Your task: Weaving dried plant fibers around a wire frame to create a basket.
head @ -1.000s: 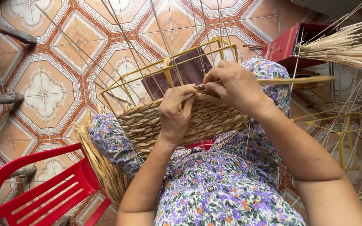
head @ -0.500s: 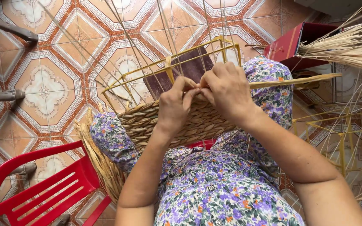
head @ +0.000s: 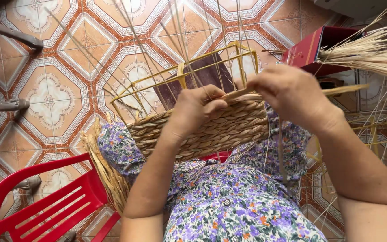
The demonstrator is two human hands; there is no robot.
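Observation:
A half-woven straw basket (head: 216,130) on a yellow wire frame (head: 182,74) rests on my lap, which is covered by a purple floral dress. My left hand (head: 193,110) presses on the top woven row at the basket's rim, fingers curled over it. My right hand (head: 292,96) pinches a flat tan straw strand (head: 341,90) that runs along the rim and sticks out to the right. Thin upright reeds (head: 180,31) rise from the frame. A dark brown board (head: 207,74) shows inside the frame.
A red plastic chair (head: 45,206) stands at lower left, with a bundle of straw (head: 106,175) beside my leg. A sheaf of pale reeds (head: 372,51) and a red box (head: 310,47) lie at upper right. Patterned floor tiles are underneath, metal legs at left.
My right hand has shifted right along the rim, pulling the strand out sideways. My left hand has stayed on the woven edge. The basket sits slightly higher in view.

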